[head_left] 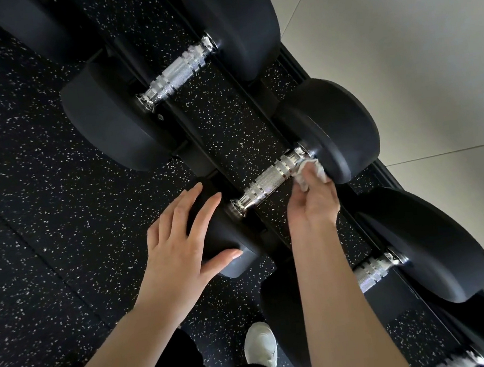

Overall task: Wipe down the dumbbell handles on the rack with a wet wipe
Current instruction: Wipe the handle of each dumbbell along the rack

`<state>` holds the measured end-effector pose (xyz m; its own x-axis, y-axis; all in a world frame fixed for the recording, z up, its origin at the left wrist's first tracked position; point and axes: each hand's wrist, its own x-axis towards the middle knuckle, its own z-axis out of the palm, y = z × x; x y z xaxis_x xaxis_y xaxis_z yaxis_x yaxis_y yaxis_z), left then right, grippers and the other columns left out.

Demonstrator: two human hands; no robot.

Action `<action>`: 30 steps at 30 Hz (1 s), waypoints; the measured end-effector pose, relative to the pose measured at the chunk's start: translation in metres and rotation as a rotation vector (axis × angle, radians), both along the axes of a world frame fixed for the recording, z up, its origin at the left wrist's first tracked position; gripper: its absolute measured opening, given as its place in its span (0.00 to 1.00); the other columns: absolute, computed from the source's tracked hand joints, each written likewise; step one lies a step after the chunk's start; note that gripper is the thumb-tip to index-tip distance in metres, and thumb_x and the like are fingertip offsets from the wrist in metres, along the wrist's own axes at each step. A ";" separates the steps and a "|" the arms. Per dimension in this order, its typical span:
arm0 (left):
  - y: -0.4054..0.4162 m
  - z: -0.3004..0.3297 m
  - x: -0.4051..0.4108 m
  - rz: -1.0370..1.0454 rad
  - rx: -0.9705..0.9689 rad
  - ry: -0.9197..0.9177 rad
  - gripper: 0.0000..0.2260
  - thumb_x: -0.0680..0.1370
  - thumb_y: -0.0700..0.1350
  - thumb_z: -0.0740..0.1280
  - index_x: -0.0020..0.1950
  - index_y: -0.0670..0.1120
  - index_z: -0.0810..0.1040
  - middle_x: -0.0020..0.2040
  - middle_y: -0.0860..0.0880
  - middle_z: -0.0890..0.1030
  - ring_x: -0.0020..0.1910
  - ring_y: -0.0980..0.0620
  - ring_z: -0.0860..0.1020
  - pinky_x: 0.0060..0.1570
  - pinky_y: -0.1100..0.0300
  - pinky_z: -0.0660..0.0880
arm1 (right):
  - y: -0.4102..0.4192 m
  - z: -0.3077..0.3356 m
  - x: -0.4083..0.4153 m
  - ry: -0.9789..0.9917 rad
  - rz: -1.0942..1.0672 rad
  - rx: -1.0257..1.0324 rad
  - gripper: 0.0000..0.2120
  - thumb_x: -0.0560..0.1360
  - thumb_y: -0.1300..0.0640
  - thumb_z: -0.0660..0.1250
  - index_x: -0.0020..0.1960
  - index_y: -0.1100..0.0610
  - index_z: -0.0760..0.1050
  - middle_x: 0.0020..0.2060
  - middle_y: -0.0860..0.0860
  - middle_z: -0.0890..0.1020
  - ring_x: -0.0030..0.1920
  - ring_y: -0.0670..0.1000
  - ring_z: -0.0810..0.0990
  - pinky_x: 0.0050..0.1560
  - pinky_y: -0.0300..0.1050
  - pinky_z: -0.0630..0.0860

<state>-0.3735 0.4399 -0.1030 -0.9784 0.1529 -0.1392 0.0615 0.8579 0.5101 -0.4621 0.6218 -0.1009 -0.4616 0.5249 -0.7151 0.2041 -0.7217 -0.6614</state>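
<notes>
Three black dumbbells lie side by side on a black rack [290, 66], seen from above. The middle dumbbell has a chrome knurled handle [267, 180]. My right hand [315, 202] pinches a crumpled white wet wipe [311, 171] against the far end of that handle, next to its far head [337, 130]. My left hand [178, 248] rests with spread fingers over the near head [227, 254] of the same dumbbell, thumb along its lower edge. Another chrome handle [176, 70] shows on the dumbbell above, and a third handle [374, 270] on the dumbbell below.
Black rubber flooring with white speckles [39, 191] covers the left side and shows between the rack rails. A pale tiled wall [414, 43] stands behind the rack. My white shoe [261, 350] and dark trouser leg are at the bottom.
</notes>
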 end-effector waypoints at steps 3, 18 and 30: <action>0.000 -0.001 0.000 0.000 -0.002 0.001 0.33 0.72 0.66 0.58 0.74 0.52 0.62 0.74 0.49 0.63 0.69 0.46 0.64 0.62 0.47 0.64 | 0.000 -0.004 0.003 0.059 0.029 -0.060 0.04 0.73 0.64 0.69 0.45 0.58 0.76 0.44 0.50 0.80 0.48 0.46 0.80 0.54 0.39 0.76; 0.001 -0.004 0.002 0.001 0.028 -0.008 0.33 0.73 0.67 0.56 0.75 0.53 0.60 0.75 0.50 0.60 0.72 0.49 0.59 0.65 0.53 0.56 | 0.003 -0.029 0.007 0.223 0.321 -0.329 0.08 0.74 0.65 0.60 0.52 0.59 0.72 0.40 0.53 0.77 0.45 0.51 0.78 0.64 0.48 0.72; 0.003 -0.003 0.003 0.019 0.038 0.003 0.34 0.73 0.69 0.53 0.75 0.53 0.61 0.75 0.50 0.61 0.71 0.47 0.61 0.64 0.46 0.63 | -0.010 -0.040 0.037 0.161 0.529 -0.251 0.10 0.76 0.72 0.55 0.45 0.60 0.70 0.33 0.53 0.73 0.31 0.45 0.74 0.49 0.41 0.77</action>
